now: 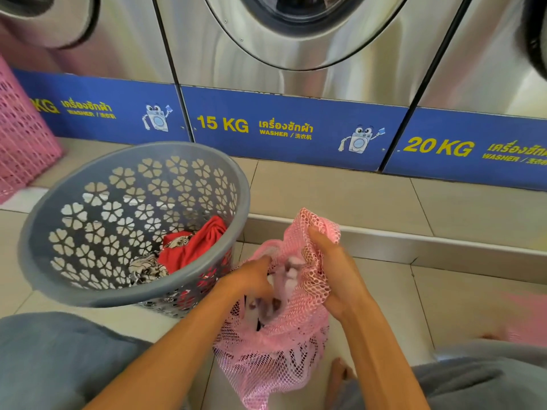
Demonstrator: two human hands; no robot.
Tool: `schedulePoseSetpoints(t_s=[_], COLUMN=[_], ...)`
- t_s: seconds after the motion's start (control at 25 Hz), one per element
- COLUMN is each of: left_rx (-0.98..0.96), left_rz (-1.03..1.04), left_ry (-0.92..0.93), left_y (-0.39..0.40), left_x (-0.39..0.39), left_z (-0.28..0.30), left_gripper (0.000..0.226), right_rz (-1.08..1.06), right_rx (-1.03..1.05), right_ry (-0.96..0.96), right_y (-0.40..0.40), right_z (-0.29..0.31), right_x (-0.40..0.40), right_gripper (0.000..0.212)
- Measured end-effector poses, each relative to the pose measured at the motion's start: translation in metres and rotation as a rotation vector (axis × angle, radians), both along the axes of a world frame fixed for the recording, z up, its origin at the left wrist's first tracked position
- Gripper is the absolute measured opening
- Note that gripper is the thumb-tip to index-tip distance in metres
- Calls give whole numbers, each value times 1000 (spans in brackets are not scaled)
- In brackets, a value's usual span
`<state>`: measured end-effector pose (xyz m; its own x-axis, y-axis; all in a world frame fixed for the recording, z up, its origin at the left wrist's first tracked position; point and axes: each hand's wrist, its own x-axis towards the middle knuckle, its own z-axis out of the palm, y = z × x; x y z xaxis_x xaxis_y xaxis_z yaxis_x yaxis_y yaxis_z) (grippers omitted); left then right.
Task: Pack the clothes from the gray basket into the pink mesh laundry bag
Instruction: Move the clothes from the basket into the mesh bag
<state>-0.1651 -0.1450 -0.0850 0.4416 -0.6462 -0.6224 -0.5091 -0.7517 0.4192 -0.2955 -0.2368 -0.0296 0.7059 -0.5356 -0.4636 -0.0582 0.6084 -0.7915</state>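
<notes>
The gray basket (38, 232) stands tilted toward me on the floor at the left. A red garment (195, 247) and a black-and-white patterned cloth (148, 269) lie in its bottom. The pink mesh laundry bag (284, 350) sits on the floor between my knees, with dark and light clothes showing through it. My right hand (334, 270) grips the bag's upper edge and holds the mouth up. My left hand (251, 281) is at the mouth, closed on a blurred white and purple garment (290, 272) that is partly inside the bag.
A row of steel washers with blue labelled base panels (296, 125) fills the back, on a raised tiled step (355, 196). A pink plastic basket (20, 137) stands at the far left. My knees in grey shorts (59, 359) frame the bag.
</notes>
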Motion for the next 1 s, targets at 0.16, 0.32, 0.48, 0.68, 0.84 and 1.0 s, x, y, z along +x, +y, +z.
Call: schedulePoseSetpoints(t_s=[0.16, 0.32, 0.48, 0.68, 0.84, 1.0], left_rx=[-178, -103, 39, 9, 53, 8], left_rz=[125, 3, -33, -23, 1, 150], left_ry=[52, 189, 51, 80, 173, 348], left_y=[8, 1, -4, -22, -32, -37], left_x=[-9, -40, -52, -48, -43, -21], left_z=[20, 11, -6, -27, -19, -11], left_gripper=[49, 33, 43, 38, 43, 26], right_rz=[39, 125, 168, 146, 76, 33], right_rx=[-185, -266, -257, -199, -142, -181], right_ry=[71, 123, 154, 166, 148, 186], right_y=[4, 27, 45, 28, 16, 11], right_z=[10, 14, 10, 5, -4, -11], right_x=[-2, -7, -15, -22, -15, -8], right_gripper=[33, 33, 28, 33, 25, 29])
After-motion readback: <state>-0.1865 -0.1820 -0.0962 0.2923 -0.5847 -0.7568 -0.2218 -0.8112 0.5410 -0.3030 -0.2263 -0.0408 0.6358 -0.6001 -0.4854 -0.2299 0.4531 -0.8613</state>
